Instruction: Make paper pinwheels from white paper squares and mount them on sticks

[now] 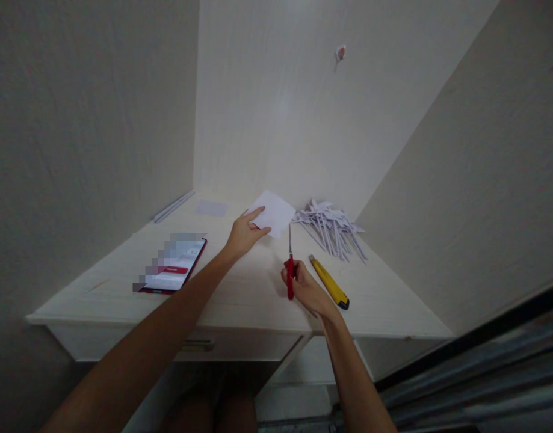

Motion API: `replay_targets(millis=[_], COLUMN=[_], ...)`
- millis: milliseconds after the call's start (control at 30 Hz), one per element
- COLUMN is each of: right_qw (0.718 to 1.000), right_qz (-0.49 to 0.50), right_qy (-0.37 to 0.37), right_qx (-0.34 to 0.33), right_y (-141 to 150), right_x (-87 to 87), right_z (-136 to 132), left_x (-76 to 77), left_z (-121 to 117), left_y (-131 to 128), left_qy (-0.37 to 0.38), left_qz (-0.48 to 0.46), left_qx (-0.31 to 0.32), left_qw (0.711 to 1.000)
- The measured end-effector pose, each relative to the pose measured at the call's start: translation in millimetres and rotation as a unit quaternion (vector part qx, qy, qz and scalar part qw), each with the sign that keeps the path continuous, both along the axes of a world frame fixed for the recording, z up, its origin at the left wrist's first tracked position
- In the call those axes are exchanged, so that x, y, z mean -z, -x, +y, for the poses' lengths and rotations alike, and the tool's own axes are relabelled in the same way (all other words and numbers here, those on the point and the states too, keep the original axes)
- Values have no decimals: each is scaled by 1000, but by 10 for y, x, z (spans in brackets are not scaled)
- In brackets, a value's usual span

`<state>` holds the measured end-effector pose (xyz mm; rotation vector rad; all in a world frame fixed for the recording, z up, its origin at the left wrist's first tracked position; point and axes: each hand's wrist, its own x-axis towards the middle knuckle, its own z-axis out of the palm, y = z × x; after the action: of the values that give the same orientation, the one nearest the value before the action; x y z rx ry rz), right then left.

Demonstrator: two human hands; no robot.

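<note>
Between its thumb and fingers, my left hand (245,234) pinches a square white sheet of paper (276,213), raised a little over the desk. My right hand (305,287) grips a pair of red-handled scissors (290,273) whose blades point away from me and look closed. The blade tips are close to the paper's lower right corner; whether they touch it I cannot tell. Just right of my right hand lies a yellow box cutter (329,281).
A pile of folded white paper pieces with thin paper sticks (333,225) lies at the back right. On the left are a phone (179,264), a flat paper piece (212,208) and white paper rolls (173,206). Walls border the white desk (244,300).
</note>
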<state>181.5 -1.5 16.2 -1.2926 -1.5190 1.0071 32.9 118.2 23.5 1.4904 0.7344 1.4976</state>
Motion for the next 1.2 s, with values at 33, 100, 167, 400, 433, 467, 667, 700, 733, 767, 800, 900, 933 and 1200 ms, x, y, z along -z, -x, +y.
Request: replay_targets(millis=[33, 100, 167, 400, 433, 467, 667, 700, 733, 767, 800, 900, 933, 1200], right_qw=[1000, 999, 998, 981, 976, 971, 970, 974, 978, 983, 987, 989, 985, 951], right_qz=[13, 34, 55, 150, 159, 164, 111, 108, 108, 107, 107, 145, 171, 240], right_qy=[4, 12, 15, -44, -54, -65, -87, -83, -77, -69, -60, -20, 3, 120], right_qx=[-5, -8, 3, 113, 140, 164, 198, 182, 160, 134, 107, 30, -1, -153], right_y=[-1, -4, -4, 23, 26, 28, 36, 35, 32, 27, 20, -9, -17, -28], right_x=[2, 18, 39, 172, 202, 232, 270, 252, 232, 212, 194, 158, 148, 55], right_z=[-6, -6, 12, 147, 164, 177, 158, 140, 120, 101, 81, 28, 11, -77], left_x=[5, 16, 24, 12, 8, 5, -8, -10, -12, -14, -16, -23, -24, -51], left_z=[7, 21, 29, 11, 7, 4, -1, -3, -6, -9, -12, -20, -21, -42], left_y=[-2, -4, -6, -3, -1, 1, -1, -1, 0, 2, 4, 13, 14, 8], left_qy=[0, -5, -11, -6, -5, -4, 12, 11, 11, 10, 10, 9, 8, 1], left_qz=[-5, -14, -24, -35, -34, -31, -29, -31, -32, -32, -31, -27, -28, -52], left_qx=[4, 12, 21, 36, 34, 32, 45, 45, 43, 40, 36, 33, 35, 54], left_qw=[1000, 1000, 999, 999, 999, 999, 999, 998, 998, 999, 999, 999, 999, 997])
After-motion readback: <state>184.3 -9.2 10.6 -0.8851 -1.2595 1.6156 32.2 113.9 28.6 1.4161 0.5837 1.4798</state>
